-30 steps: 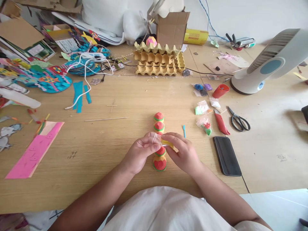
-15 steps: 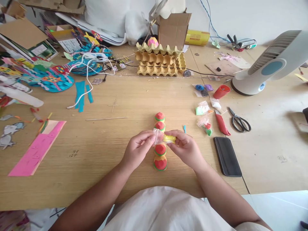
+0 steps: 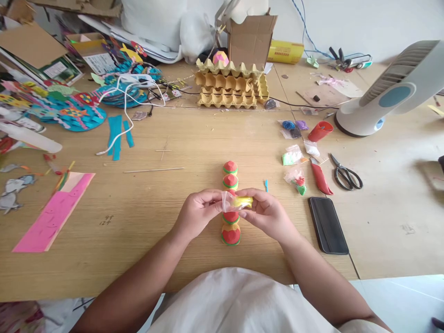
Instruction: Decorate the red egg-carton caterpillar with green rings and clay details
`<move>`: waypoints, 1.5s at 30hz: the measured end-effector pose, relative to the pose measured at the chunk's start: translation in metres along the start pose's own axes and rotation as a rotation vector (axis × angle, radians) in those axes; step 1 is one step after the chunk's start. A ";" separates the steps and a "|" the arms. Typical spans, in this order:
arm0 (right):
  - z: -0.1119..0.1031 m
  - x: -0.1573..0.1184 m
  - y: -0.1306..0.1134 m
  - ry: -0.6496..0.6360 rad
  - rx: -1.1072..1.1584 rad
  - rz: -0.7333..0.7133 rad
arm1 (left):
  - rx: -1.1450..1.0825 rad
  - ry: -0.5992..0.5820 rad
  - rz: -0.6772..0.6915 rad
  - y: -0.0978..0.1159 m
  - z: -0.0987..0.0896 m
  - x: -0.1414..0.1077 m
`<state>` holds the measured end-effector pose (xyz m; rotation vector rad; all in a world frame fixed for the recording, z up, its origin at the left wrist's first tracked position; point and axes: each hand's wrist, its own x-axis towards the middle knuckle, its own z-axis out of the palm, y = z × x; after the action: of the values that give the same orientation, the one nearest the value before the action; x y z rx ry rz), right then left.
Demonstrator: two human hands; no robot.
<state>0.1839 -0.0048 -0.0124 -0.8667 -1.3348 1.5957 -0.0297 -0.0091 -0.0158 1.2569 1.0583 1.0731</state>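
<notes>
Between my two hands is a small clear plastic bag (image 3: 228,202) with a yellow lump of what looks like modelling clay (image 3: 243,202) in it. My left hand (image 3: 198,212) pinches the bag's left end between thumb and fingers. The yellow end is gripped by my right hand (image 3: 268,213), its fingertips closed round the bag. Below the hands a strip of egg-carton cups (image 3: 231,236), coloured red with green and yellow edges, lies in a line on the table. The bag and fingers hide its middle part.
To the right lie bags of coloured clay (image 3: 292,156), a red-handled knife (image 3: 321,178), black scissors (image 3: 347,173) and a phone (image 3: 328,225). A white fan (image 3: 385,92) stands behind them. Egg trays (image 3: 225,98) are stacked at the back; pink card (image 3: 55,215) lies left.
The bag has shifted a little, and more of the yellow lump now shows inside it. Both hands keep hold of the bag and have barely moved.
</notes>
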 end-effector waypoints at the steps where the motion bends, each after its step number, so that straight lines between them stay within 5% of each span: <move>1: 0.001 0.001 0.001 -0.010 0.058 0.026 | 0.033 0.013 0.034 0.000 0.000 -0.001; 6: 0.001 0.001 0.002 0.067 0.008 0.008 | 0.165 0.007 0.198 0.001 0.004 -0.005; 12: 0.002 -0.001 0.000 0.134 -0.221 -0.107 | 0.220 0.000 0.235 -0.001 0.009 -0.009; 16: 0.005 -0.001 -0.002 0.067 0.046 -0.036 | 0.225 0.059 0.299 -0.002 0.007 -0.007; 23: 0.006 0.000 0.005 0.050 0.357 0.172 | 0.555 0.118 0.643 0.002 0.006 -0.005; 39: 0.010 -0.001 0.002 0.011 0.540 0.337 | 0.601 0.110 0.696 0.005 0.011 -0.008; 45: 0.011 -0.003 0.005 0.070 0.479 0.274 | 0.539 0.083 0.670 0.004 0.010 -0.008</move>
<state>0.1741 -0.0125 -0.0148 -0.8167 -0.7528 1.9672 -0.0210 -0.0189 -0.0112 2.1126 1.0488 1.3917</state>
